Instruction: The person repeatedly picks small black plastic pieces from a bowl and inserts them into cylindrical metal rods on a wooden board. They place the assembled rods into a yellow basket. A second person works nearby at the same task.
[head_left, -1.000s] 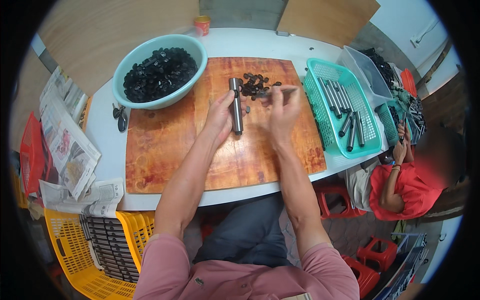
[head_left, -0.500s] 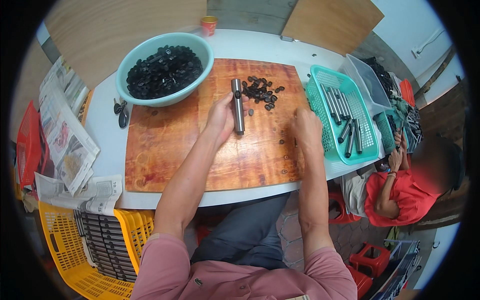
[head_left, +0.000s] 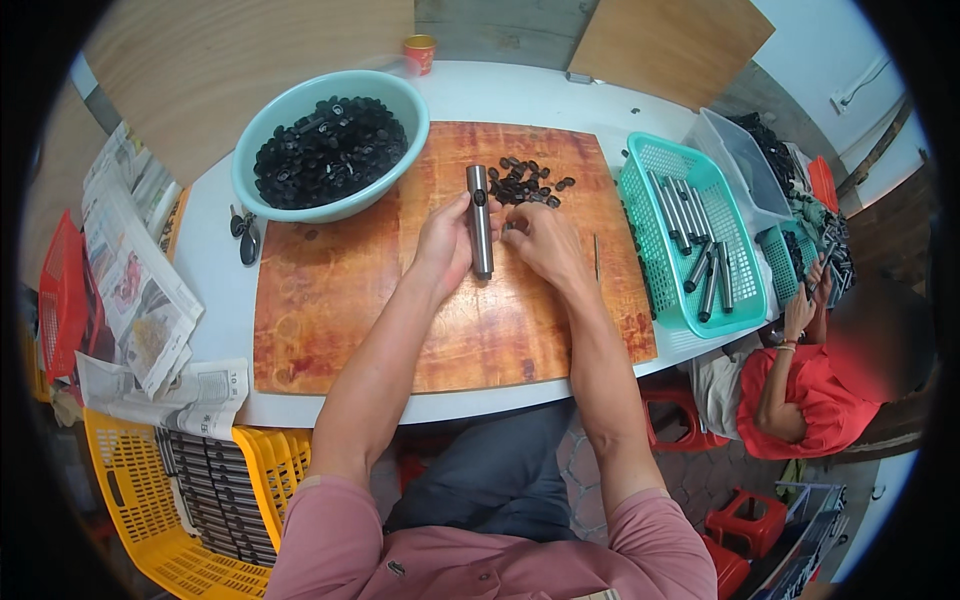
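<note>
My left hand is wrapped round a silver metal tube, which stands nearly lengthwise away from me above the wooden board. A black oval piece shows in the tube's side near its far end. Close to the tube's right side, my right hand has its fingers curled in a pinch; what they hold, if anything, is hidden. Just beyond that hand lies a loose pile of small black oval pieces. To its right a thin metal rod rests on the board.
The wooden board covers the white table's middle. A light-green basin full of black pieces stands at far left. At right, a green basket holds several tubes. A yellow crate sits below left. A person in red works at right.
My right hand has moved left from the board's right side to the tube, uncovering the thin rod. My left hand still holds the tube in about the same place.
</note>
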